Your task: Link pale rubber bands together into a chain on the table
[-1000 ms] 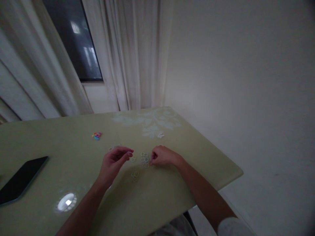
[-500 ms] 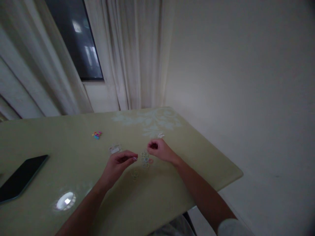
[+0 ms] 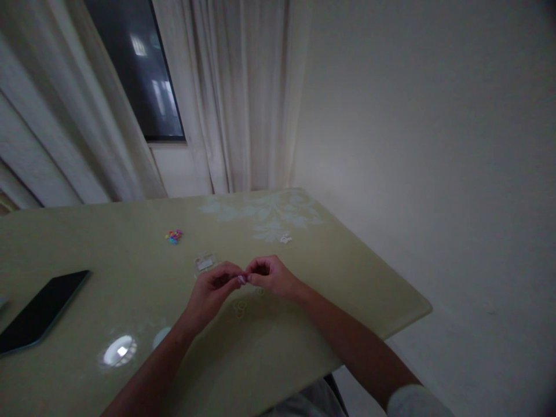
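My left hand (image 3: 211,288) is closed in a pinch on a small whitish piece (image 3: 241,280), held above the table. My right hand (image 3: 278,278) is closed too, its thumb and fingertips meeting the left fingertips at that piece. What the right fingers themselves grip is too small to make out. Below the hands lie a few thin pale rings (image 3: 239,308). More rings (image 3: 259,291) peek out under my right hand, which covers most of them. Just beyond my left hand sits a small clear plastic box (image 3: 205,263).
A pile of small colourful pieces (image 3: 174,236) lies farther back on the left. Several small white pieces (image 3: 285,238) rest behind my right hand. At the left is a dark tablet (image 3: 43,311) on the pale green table (image 3: 339,289), whose right edge runs beside a wall.
My right hand has moved left and slightly toward me, from above the rings to my left fingertips. It now hides most of the rings. The left hand has stayed nearly in place.
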### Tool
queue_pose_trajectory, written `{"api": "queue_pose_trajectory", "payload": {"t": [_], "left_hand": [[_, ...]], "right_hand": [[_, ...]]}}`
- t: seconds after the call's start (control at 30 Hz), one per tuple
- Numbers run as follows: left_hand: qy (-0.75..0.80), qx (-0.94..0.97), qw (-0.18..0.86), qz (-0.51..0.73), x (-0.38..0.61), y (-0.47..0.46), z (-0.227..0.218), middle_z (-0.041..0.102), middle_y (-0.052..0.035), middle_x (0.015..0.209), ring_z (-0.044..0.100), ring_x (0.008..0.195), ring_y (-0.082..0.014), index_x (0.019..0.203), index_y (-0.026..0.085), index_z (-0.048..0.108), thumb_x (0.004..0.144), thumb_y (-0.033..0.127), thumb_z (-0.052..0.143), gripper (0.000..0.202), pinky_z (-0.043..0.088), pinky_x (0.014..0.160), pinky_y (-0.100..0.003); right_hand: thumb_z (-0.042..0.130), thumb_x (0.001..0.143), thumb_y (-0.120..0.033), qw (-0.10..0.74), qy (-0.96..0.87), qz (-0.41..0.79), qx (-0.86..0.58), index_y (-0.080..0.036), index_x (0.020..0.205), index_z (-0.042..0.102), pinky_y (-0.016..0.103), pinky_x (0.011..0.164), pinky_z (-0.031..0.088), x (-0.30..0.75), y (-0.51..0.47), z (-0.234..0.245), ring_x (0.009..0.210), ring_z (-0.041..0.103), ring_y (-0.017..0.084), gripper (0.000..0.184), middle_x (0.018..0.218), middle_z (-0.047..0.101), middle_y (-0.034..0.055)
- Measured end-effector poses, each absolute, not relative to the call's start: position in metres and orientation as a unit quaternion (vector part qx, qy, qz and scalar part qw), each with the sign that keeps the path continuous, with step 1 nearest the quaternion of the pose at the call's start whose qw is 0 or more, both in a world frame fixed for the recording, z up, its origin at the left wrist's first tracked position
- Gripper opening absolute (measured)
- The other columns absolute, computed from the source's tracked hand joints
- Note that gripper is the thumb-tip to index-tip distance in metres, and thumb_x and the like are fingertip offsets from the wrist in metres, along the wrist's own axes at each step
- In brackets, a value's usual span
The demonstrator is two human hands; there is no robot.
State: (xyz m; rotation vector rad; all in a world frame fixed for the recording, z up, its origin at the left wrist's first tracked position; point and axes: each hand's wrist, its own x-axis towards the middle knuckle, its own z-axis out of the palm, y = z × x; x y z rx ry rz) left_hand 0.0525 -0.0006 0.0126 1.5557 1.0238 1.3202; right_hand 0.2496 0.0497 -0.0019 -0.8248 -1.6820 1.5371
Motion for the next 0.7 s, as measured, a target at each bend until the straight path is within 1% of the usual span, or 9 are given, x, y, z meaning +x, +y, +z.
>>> {"api": "queue_pose_trajectory", "payload": {"t": [0.13, 0.23, 0.27, 0.3, 0.33, 0.43, 0.47, 0.57, 0.7], "left_hand": [[0.455, 0.581, 0.401, 0.542, 0.038, 0.005, 0.019, 0.081, -0.0078, 0.085, 0.073, 0.075, -0.0201, 0.09, 0.02, 0.081, 0.079, 0.044, 0.083, 0.027, 0.06, 0.071, -0.029], [0.514, 0.551, 0.334, 0.566, 0.008, 0.022, 0.024, 0.083, -0.0089, 0.092, 0.076, 0.082, -0.0243, 0.092, 0.021, 0.079, 0.073, 0.05, 0.085, 0.035, 0.061, 0.076, -0.033], [0.536, 0.562, 0.305, 0.551, -0.004, 0.03, 0.026, 0.084, -0.0087, 0.092, 0.076, 0.082, -0.0254, 0.09, 0.021, 0.08, 0.072, 0.052, 0.085, 0.036, 0.061, 0.076, -0.034], [0.558, 0.585, 0.269, 0.524, -0.016, 0.038, 0.027, 0.084, -0.0081, 0.087, 0.076, 0.079, -0.0262, 0.085, 0.022, 0.081, 0.07, 0.053, 0.084, 0.035, 0.06, 0.074, -0.034], [0.579, 0.619, 0.232, 0.478, -0.027, 0.047, 0.029, 0.083, -0.0071, 0.083, 0.076, 0.077, -0.0267, 0.082, 0.023, 0.082, 0.072, 0.053, 0.08, 0.032, 0.059, 0.072, -0.034], [0.635, 0.693, 0.094, 0.328, -0.048, 0.071, 0.031, 0.084, -0.0059, 0.081, 0.076, 0.075, -0.0281, 0.079, 0.027, 0.083, 0.079, 0.042, 0.069, 0.021, 0.055, 0.07, -0.034], [0.638, 0.703, 0.077, 0.306, -0.051, 0.078, 0.031, 0.084, -0.0068, 0.083, 0.076, 0.078, -0.0291, 0.078, 0.027, 0.083, 0.079, 0.039, 0.068, 0.019, 0.054, 0.071, -0.034], [0.634, 0.722, 0.06, 0.27, -0.049, 0.094, 0.032, 0.084, -0.0085, 0.084, 0.076, 0.081, -0.0296, 0.074, 0.026, 0.082, 0.078, 0.032, 0.067, 0.016, 0.052, 0.073, -0.034], [0.627, 0.747, 0.048, 0.218, -0.04, 0.103, 0.032, 0.081, -0.008, 0.076, 0.074, 0.076, -0.0276, 0.07, 0.025, 0.079, 0.077, 0.025, 0.065, 0.015, 0.049, 0.073, -0.031]], "right_hand": [[0.079, 0.08, -0.043, 0.382, -0.656, 0.54, -0.364, -0.016, 0.088, 0.07, 0.023, 0.057, 0.039, 0.254, 0.058, -0.003, 0.062, 0.05, 0.011, 0.029, 0.071, 0.06, -0.0014], [0.078, 0.082, -0.042, 0.4, -0.655, 0.514, -0.383, -0.016, 0.088, 0.07, 0.023, 0.059, 0.044, 0.256, 0.063, -0.004, 0.064, 0.052, 0.012, 0.027, 0.074, 0.061, -0.0002], [0.077, 0.083, -0.041, 0.403, -0.656, 0.51, -0.383, -0.016, 0.088, 0.07, 0.024, 0.059, 0.045, 0.256, 0.064, -0.004, 0.065, 0.053, 0.012, 0.026, 0.075, 0.062, 0.0002], [0.077, 0.084, -0.041, 0.405, -0.657, 0.508, -0.382, -0.017, 0.088, 0.07, 0.024, 0.059, 0.045, 0.257, 0.064, -0.003, 0.065, 0.054, 0.012, 0.026, 0.075, 0.062, 0.0003], [0.076, 0.084, -0.041, 0.405, -0.659, 0.506, -0.382, -0.017, 0.088, 0.07, 0.024, 0.059, 0.046, 0.257, 0.064, -0.003, 0.065, 0.054, 0.012, 0.026, 0.075, 0.062, 0.0003], [0.075, 0.085, -0.041, 0.399, -0.669, 0.494, -0.387, -0.017, 0.088, 0.071, 0.023, 0.057, 0.044, 0.257, 0.062, -0.002, 0.062, 0.052, 0.012, 0.024, 0.072, 0.06, -0.0007], [0.075, 0.085, -0.04, 0.396, -0.675, 0.486, -0.39, -0.017, 0.088, 0.071, 0.023, 0.056, 0.042, 0.257, 0.061, -0.001, 0.061, 0.051, 0.011, 0.024, 0.071, 0.06, -0.0009], [0.074, 0.085, -0.036, 0.394, -0.689, 0.461, -0.398, -0.016, 0.087, 0.072, 0.023, 0.055, 0.039, 0.258, 0.06, 0.001, 0.058, 0.049, 0.011, 0.021, 0.069, 0.059, -0.0011], [0.072, 0.086, -0.034, 0.396, -0.694, 0.448, -0.4, -0.016, 0.088, 0.072, 0.024, 0.056, 0.038, 0.258, 0.06, 0.002, 0.059, 0.049, 0.011, 0.019, 0.069, 0.06, -0.001]]}}
